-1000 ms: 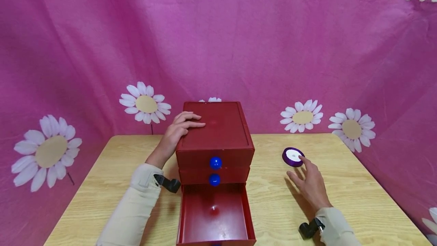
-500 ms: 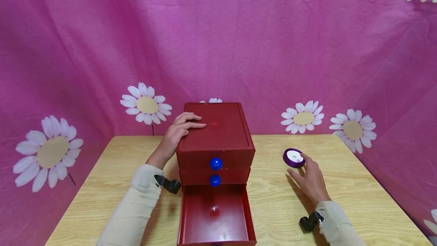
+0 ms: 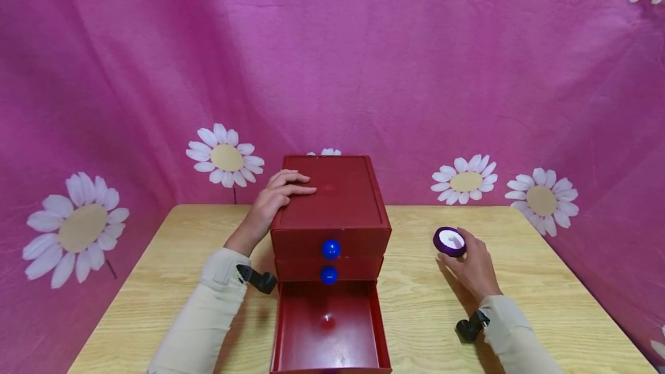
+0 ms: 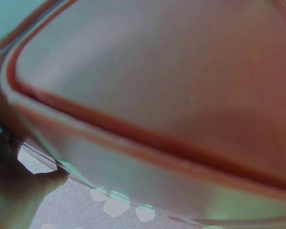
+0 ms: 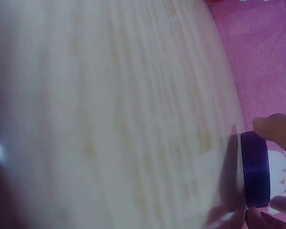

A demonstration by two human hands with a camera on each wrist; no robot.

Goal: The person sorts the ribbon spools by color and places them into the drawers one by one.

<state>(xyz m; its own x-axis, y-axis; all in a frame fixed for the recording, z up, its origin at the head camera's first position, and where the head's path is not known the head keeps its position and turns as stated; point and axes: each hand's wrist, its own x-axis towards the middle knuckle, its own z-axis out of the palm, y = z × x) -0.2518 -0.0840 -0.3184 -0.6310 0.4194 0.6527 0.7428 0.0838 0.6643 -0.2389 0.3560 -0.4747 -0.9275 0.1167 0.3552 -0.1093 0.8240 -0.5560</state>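
Observation:
A roll of purple ribbon on a white spool (image 3: 439, 246) is at the right of the table, pinched by my right hand (image 3: 474, 269) between thumb and fingers at its near right side. In the right wrist view the ribbon roll (image 5: 255, 169) shows its purple edge, with a thumb and fingertips at its two ends. Whether it still touches the wood, I cannot tell. My left hand (image 3: 267, 204) rests on the top left edge of a red drawer cabinet (image 3: 337, 204), fingers extended across the lid. The cabinet's bottom drawer (image 3: 327, 348) is pulled out, with nothing visible inside.
Two blue knobs, an upper knob (image 3: 331, 249) and a lower knob (image 3: 329, 275), mark the closed drawers. The pale wooden table (image 3: 410, 305) ends at a pink cloth (image 3: 395, 74) printed with daisies. Dark wrist cameras sit on both sleeves.
My right hand has closed its thumb and fingers on the ribbon roll, which has shifted and tilted slightly. My left hand keeps its place on the cabinet. The head view has moved a little.

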